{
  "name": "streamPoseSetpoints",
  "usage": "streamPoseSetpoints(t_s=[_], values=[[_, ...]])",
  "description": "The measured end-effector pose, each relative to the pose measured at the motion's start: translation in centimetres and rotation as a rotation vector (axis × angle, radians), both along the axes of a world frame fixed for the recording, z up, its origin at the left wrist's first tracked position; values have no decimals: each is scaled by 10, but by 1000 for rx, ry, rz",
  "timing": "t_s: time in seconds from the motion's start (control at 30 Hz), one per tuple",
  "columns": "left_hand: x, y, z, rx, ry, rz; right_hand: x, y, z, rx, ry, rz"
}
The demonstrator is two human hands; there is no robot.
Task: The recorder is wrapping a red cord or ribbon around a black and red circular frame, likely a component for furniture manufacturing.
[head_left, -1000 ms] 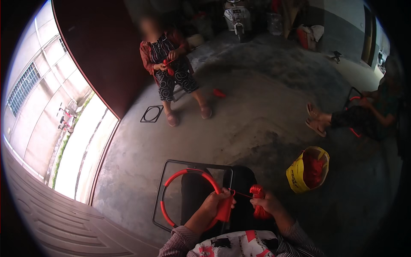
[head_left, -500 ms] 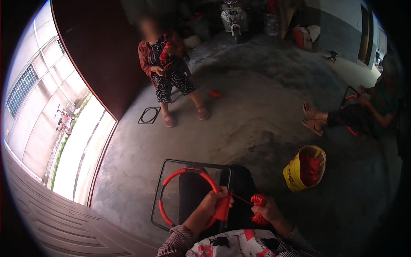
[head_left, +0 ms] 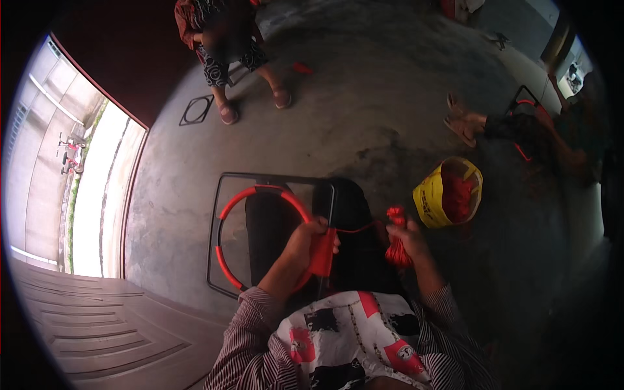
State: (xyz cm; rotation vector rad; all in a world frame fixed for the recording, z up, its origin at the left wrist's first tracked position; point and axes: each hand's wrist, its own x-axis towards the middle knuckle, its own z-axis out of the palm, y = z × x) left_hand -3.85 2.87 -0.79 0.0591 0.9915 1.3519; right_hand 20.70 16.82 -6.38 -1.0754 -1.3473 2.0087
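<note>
A black square metal frame with a round inner ring leans over my dark-trousered lap. Red cord wrapping covers stretches of the ring, with bare black gaps between. My left hand is closed round the right side of the frame, where a broad red wrapped patch shows. From there a thin red strand runs across to my right hand. That hand is closed on a shiny bundle of red cord, held upright and apart from the frame. My left fingertips are partly hidden behind the frame.
A yellow bag with red material inside stands ahead to the right. One person sits at the far left near another black frame on the floor. A second person sits at the right with a red-wrapped frame. A doorway opens at left.
The whole view has tilted downward, so the scene sits higher. My right hand has drawn the cord bundle farther right, lengthening the strand, and the bundle is more upright. My left hand keeps its hold.
</note>
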Motion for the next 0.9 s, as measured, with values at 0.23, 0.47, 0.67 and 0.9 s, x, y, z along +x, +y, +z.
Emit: streamPoseSetpoints(t_s=[0.23,0.47,0.67,0.9], values=[[2,11,11,107,171,228,-63,41,99,674,-50,146],[33,1,17,263,297,507,-131,9,114,1558,-702,759],[19,-8,8,239,74,350,-117,13,95,1574,-203,11],[11,-2,7,161,24,219,-88,-7,63,1241,-306,260]])
